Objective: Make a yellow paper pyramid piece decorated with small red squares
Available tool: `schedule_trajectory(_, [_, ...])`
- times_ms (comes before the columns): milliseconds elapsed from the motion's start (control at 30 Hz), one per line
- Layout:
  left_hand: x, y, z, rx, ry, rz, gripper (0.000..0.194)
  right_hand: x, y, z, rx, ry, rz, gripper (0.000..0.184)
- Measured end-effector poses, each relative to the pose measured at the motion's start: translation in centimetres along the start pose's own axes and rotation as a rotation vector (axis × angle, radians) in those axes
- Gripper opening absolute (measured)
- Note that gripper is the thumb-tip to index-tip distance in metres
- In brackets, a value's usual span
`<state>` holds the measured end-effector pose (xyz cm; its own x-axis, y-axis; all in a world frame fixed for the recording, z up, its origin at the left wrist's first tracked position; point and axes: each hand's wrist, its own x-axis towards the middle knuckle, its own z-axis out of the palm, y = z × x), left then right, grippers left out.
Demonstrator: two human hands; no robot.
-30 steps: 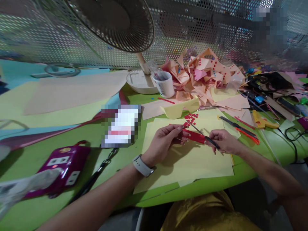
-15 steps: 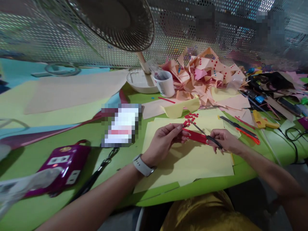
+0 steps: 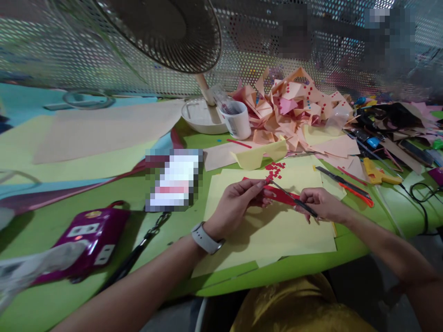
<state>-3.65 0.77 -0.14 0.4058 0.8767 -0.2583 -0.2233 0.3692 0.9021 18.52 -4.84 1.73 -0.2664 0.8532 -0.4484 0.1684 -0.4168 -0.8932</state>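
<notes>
My left hand (image 3: 244, 196), a pale watch on its wrist, pinches a narrow red strip at its fingertips. A wider red paper strip (image 3: 282, 196) stretches from under these fingers towards my right hand (image 3: 320, 203). That hand is closed on dark-handled scissors (image 3: 304, 206), whose slim metal blades reach to the strip's end at my left fingertips. Just beyond the tips lies a loose cluster of small red paper squares (image 3: 276, 168). Beneath both hands is a pale yellow sheet (image 3: 277, 240) on the green tabletop.
A utility knife (image 3: 346, 185) and a yellow glue gun (image 3: 380, 173) lie to the right. A phone (image 3: 176, 180) and a purple power-socket box (image 3: 88, 235) are on the left. Behind stand a fan (image 3: 204, 115), a white cup (image 3: 238, 122) and piled peach paper scraps (image 3: 294, 106).
The scissors' blades have come nearer to my left fingertips, and the narrow red end there shows shorter. My right hand has shifted slightly. My left hand stays in place.
</notes>
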Motion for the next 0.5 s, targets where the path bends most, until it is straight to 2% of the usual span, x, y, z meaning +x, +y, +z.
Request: schedule_trajectory(500, [-0.04,-0.01,0.03,-0.004,-0.004,0.007,0.036,-0.05,-0.32,0.08,-0.025,0.002,0.023,0.054])
